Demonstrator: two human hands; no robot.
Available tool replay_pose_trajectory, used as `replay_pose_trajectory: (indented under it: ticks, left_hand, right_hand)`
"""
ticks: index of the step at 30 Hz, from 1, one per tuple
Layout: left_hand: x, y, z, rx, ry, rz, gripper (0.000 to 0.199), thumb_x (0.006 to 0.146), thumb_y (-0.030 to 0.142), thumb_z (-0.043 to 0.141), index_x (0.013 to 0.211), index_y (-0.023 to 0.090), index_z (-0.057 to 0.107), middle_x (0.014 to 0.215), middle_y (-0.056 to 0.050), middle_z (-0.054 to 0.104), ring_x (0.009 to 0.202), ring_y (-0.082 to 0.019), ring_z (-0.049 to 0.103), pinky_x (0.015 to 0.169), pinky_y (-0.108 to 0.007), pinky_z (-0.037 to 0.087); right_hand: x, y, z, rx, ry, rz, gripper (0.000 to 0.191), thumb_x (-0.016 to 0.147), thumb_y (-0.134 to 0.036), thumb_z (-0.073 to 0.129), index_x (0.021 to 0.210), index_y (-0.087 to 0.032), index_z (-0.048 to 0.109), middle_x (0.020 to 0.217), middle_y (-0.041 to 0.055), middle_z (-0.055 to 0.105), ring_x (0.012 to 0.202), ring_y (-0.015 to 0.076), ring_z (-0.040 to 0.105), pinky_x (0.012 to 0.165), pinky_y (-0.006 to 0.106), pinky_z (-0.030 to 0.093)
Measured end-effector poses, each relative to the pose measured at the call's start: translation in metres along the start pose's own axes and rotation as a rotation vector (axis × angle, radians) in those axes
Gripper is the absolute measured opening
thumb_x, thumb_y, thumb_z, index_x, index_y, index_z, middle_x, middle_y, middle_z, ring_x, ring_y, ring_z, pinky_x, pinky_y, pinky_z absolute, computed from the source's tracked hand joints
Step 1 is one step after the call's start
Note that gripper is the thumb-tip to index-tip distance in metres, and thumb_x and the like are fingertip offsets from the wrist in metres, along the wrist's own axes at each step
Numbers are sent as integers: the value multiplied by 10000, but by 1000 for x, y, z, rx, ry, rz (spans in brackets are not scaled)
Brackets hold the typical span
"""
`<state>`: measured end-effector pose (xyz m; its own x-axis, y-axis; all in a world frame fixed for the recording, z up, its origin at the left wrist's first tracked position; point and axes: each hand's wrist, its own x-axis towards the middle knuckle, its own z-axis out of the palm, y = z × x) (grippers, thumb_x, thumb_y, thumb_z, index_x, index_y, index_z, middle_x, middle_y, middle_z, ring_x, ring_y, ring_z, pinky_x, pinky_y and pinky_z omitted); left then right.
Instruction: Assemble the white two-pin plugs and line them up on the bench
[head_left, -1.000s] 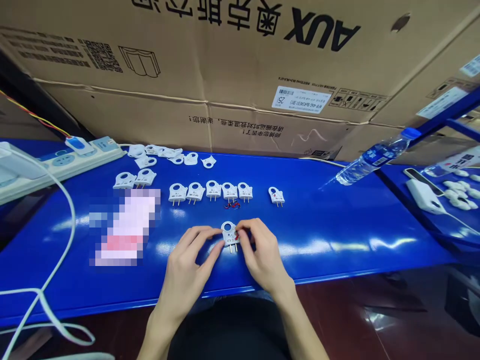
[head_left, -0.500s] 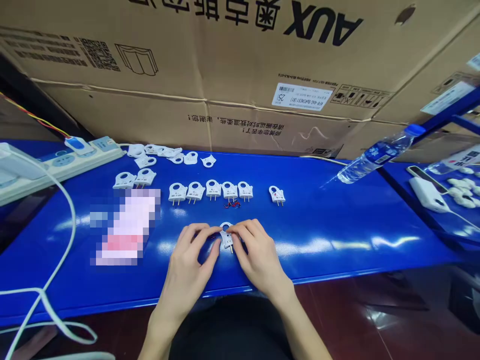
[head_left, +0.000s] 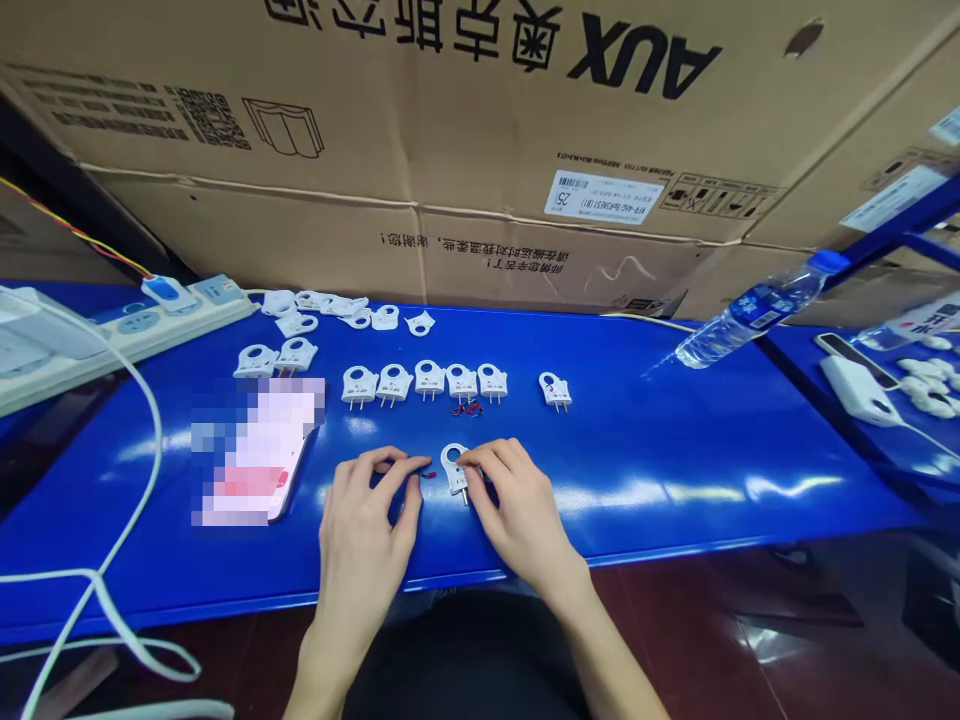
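Note:
A white two-pin plug with a round ring at its top is in front of me, its pins toward me. My right hand is closed on the plug's right side, thumb and forefinger at its body. To the left of the plug, my left hand is curved over the table, with a small gap between forefinger and thumb tips. A short red and black wire piece lies right at those fingertips; whether they touch it is unclear. Beyond my hands stands a row of similar white plugs, and another plug sits apart at right.
Red and black wires lie before the row. More white ring-shaped parts are at the back. A blurred pink phone, power strip and white cable are at left. A water bottle stands right; a large cardboard box lies behind.
My left hand has moved off the plug and a little to the left, where the red and black wire piece now shows. My right hand stays on the plug.

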<state>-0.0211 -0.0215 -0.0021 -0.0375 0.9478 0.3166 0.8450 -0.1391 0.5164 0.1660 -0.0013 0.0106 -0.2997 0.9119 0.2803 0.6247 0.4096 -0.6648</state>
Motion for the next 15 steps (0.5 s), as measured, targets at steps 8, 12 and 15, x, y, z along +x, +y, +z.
replay_pose_trajectory:
  ticks: [8, 12, 15]
  left_hand:
    - [3, 0, 0, 13, -18, 20, 215, 1027, 337, 499, 1047, 273, 703, 1124, -54, 669, 1042, -266, 593, 883, -400, 487]
    - [3, 1, 0, 10, -33, 30, 217, 1033, 334, 485, 1055, 268, 691, 1134, -57, 662, 1058, -265, 596, 905, -407, 482]
    - [4, 1, 0, -13, -58, 59, 227, 1040, 307, 458, 1079, 271, 678, 1141, -52, 666, 1086, -260, 599, 944, -417, 471]
  right_hand:
    - [1, -1, 0, 4, 12, -4, 194, 1071, -190, 478, 1097, -221, 667, 1058, 60, 706, 988, 216, 623, 864, 366, 516]
    - [1, -1, 0, 3, 9, -5, 196, 1071, -190, 478, 1096, -214, 671, 1052, 62, 707, 982, 217, 623, 857, 368, 519]
    - [1, 0, 0, 1, 8, -5, 192, 1068, -190, 483, 1096, -219, 671, 1047, 55, 706, 978, 214, 623, 854, 363, 523]
